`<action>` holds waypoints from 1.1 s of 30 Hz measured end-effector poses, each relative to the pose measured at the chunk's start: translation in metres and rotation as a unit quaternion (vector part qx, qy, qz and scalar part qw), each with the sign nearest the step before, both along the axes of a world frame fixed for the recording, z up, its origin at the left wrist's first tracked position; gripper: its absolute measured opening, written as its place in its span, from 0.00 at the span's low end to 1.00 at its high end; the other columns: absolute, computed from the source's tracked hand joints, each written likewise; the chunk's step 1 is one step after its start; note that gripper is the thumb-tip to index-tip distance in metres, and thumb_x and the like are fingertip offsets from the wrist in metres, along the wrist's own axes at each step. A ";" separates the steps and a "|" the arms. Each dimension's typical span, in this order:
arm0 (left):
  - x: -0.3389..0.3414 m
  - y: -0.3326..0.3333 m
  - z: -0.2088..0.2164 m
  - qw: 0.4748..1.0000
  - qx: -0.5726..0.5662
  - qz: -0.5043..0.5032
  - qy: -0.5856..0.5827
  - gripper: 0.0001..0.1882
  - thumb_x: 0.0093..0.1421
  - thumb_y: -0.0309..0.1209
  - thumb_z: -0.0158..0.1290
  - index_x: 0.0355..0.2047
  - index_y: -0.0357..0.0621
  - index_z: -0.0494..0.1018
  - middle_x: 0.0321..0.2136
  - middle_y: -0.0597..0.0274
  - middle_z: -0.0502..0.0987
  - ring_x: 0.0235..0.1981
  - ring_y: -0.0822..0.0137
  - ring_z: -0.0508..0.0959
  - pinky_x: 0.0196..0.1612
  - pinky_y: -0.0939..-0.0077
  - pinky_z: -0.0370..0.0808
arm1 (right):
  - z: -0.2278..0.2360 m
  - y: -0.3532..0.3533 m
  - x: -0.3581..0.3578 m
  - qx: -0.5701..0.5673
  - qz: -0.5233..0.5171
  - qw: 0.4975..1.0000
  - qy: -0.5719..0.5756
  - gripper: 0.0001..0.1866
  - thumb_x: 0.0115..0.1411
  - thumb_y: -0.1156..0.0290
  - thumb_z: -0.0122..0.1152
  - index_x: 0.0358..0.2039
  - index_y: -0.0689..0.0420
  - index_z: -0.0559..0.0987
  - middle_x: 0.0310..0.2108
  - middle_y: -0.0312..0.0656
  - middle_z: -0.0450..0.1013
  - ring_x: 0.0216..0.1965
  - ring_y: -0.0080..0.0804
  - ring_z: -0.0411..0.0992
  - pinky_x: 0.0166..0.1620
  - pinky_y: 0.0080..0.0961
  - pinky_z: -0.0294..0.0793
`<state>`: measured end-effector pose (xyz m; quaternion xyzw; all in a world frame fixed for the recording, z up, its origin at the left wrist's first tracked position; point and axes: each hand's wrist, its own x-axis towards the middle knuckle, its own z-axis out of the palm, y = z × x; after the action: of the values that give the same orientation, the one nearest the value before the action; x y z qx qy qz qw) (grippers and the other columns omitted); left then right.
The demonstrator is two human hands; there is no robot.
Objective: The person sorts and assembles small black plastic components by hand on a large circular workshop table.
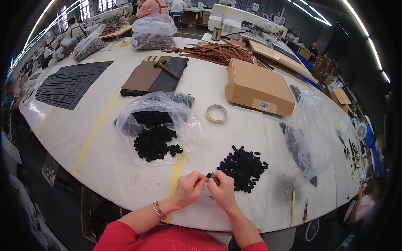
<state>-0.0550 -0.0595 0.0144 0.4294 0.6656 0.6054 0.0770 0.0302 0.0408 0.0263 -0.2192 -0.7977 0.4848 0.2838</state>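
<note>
My left hand (188,189) is closed in a pinch at the table's front, its fingertips at a small black piece (209,175). Against it, my right hand (222,191) closes round a small dark metal tool (215,179) with a thin tip; the fingers cover most of it. Just beyond my right hand spreads a loose heap of small black pieces (240,167). Further left, a second heap of black pieces (153,143) spills from the mouth of a clear plastic bag (184,121).
A tape roll (208,113) lies beyond the heaps, near a cardboard box (259,85). At right are a plastic bag (312,134), a yellow-handled tool (293,205) and tweezers-like tool (305,209). A hammer (167,69), black strips (73,83) and brown straps (222,52) lie farther back.
</note>
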 end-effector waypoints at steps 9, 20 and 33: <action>0.000 -0.004 0.005 0.871 0.024 -0.203 -0.447 0.04 0.55 0.26 0.47 0.28 0.37 0.66 0.17 0.68 0.68 0.13 0.81 0.66 0.14 0.89 0.60 | 0.016 -0.007 0.019 -0.048 -0.014 0.998 -0.034 0.04 0.45 0.77 0.51 0.18 0.64 0.68 0.10 0.37 0.62 0.13 0.17 0.58 0.17 0.19 0.57; -0.007 -0.004 -0.001 0.796 -0.021 -0.247 -0.553 0.08 0.56 0.32 0.48 0.28 0.40 0.67 0.17 0.65 0.69 0.10 0.78 0.65 0.12 0.89 0.58 | 0.011 -0.007 0.022 0.214 -0.023 0.976 -0.031 0.03 0.41 0.77 0.54 0.18 0.61 0.70 0.14 0.40 0.66 0.12 0.30 0.64 0.17 0.23 0.62; 0.004 -0.003 0.010 0.796 -0.073 -0.261 -0.542 0.06 0.56 0.30 0.46 0.30 0.41 0.64 0.16 0.67 0.67 0.09 0.78 0.66 0.11 0.89 0.60 | 0.001 -0.013 0.025 0.198 -0.074 0.977 -0.006 0.04 0.39 0.78 0.55 0.18 0.59 0.70 0.14 0.40 0.66 0.12 0.30 0.66 0.16 0.23 0.64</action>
<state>-0.0515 -0.0625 0.0247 0.1817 0.4203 0.6459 0.6109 0.0554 0.0276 0.0274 -0.2196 -0.8615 0.2934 0.3514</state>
